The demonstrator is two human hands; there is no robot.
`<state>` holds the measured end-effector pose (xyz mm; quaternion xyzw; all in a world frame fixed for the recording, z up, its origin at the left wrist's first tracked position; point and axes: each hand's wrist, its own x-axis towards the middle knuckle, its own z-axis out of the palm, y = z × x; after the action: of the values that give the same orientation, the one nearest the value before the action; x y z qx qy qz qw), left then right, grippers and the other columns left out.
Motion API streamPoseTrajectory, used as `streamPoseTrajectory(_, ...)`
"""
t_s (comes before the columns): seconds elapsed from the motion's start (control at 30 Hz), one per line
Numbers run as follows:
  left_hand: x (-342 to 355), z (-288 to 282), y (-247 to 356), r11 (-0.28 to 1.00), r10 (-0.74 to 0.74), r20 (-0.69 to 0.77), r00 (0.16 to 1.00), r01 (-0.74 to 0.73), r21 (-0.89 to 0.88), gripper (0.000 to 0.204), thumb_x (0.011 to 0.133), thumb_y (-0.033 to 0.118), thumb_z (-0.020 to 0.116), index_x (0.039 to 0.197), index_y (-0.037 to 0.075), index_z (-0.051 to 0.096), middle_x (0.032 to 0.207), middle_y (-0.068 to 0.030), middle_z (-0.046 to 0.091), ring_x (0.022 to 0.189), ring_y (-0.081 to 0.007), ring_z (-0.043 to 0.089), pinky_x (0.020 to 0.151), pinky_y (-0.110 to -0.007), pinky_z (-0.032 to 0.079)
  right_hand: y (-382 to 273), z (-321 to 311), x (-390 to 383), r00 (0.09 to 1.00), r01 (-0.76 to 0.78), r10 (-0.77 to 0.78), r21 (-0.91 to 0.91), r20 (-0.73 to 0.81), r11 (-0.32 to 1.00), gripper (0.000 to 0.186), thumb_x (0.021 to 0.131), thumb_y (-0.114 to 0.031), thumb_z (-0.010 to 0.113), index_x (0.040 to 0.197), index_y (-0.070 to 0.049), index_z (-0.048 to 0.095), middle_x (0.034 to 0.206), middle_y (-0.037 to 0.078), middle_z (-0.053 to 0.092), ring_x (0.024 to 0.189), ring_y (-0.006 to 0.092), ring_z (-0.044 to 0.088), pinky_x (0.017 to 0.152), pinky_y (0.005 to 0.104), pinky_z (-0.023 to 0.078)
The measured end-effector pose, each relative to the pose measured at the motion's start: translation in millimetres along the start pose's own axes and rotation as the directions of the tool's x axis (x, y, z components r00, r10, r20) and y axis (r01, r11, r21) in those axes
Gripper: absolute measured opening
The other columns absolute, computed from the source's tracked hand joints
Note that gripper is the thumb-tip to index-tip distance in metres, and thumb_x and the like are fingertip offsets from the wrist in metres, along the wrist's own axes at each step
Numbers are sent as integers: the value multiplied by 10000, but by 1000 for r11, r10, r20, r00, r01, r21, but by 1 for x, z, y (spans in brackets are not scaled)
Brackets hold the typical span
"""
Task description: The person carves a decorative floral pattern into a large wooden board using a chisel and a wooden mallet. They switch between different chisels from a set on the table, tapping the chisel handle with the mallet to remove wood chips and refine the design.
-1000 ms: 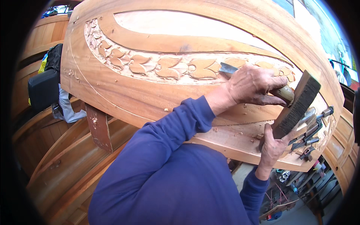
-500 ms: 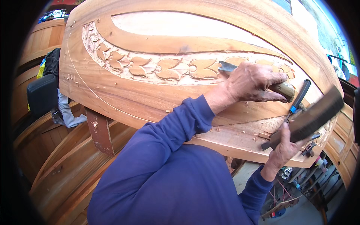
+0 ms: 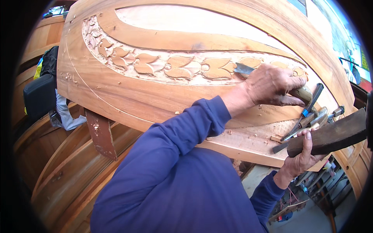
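My left hand (image 3: 274, 85) grips a chisel by its thick wooden handle (image 3: 301, 93). The flat metal blade (image 3: 244, 69) rests on a band of carved tulip-like shapes (image 3: 178, 68) cut into a broad, pale-brown wooden panel (image 3: 163, 101). Low at the right, my right hand (image 3: 299, 163) is closed round a long, dark wooden block (image 3: 330, 134), held apart from the chisel and out over the panel's right end. Between the hands, several carving tools (image 3: 316, 118) lie bunched on the panel among small shavings.
A black padded item (image 3: 39, 97) with pale cloth (image 3: 68, 110) sits left of the panel. A reddish-brown board (image 3: 99, 136) projects beneath the panel's edge. Other wooden panels (image 3: 62, 178) stand lower left and at the far right. Tools and clutter (image 3: 314, 186) fill the lower right.
The dark block in my right hand has swung from upright near the chisel handle down and right to lie nearly level. My left hand keeps the chisel, shifting slightly right in view.
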<state>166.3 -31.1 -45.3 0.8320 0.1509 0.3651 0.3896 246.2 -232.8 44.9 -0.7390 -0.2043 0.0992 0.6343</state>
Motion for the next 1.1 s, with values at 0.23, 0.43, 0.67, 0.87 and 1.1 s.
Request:
streamPoseTrajectory(0.23, 1, 3, 2, 1000, 7, -74, 997, -6, 12, 534, 838, 618, 761, 1118, 164, 741, 815, -101, 675, 743, -299, 716, 581, -415, 555, -11, -4, 13, 998, -33, 32, -22, -46, 999, 667, 885, 67, 712, 1486, -55, 449, 1135, 162, 667, 914, 214, 682, 801, 351, 609)
streamPoseTrajectory(0.43, 1, -2, 2, 999, 28, -81, 996, -29, -14, 557, 808, 567, 820, 1157, 136, 759, 891, -87, 718, 778, -281, 725, 607, -386, 568, 20, 5, 15, 995, 11, 12, -227, 100, 974, 677, 874, 11, 795, 1474, -68, 494, 1167, 107, 682, 961, 176, 680, 849, 326, 580)
streamPoseTrajectory(0.67, 0, -3, -2, 999, 24, -118, 993, -27, -19, 554, 801, 524, 856, 1172, 123, 763, 959, -90, 747, 812, -283, 733, 646, -373, 583, 29, -17, 25, 985, -140, 158, -195, 75, 971, 629, 894, -26, 790, 1455, -62, 508, 1215, 71, 681, 1085, 189, 661, 1001, 309, 509)
streamPoseTrajectory(0.87, -4, -7, -2, 1000, 2, -20, 1000, -2, 23, 548, 802, 541, 850, 1153, 127, 767, 945, -79, 738, 799, -281, 725, 633, -374, 574, 37, -2, 3, 969, 20, 72, -366, 236, 930, 763, 889, -38, 802, 1556, -66, 433, 1172, 56, 675, 1044, 164, 646, 991, 303, 493)
streamPoseTrajectory(1.1, -2, -6, -2, 1000, 25, -48, 999, -25, 0, 575, 824, 609, 793, 1170, 151, 758, 808, -94, 677, 732, -290, 706, 600, -396, 555, 43, 5, -10, 989, 72, -18, -364, 150, 929, 882, 878, -5, 804, 1627, -74, 344, 1122, 69, 676, 956, 143, 659, 836, 288, 554)
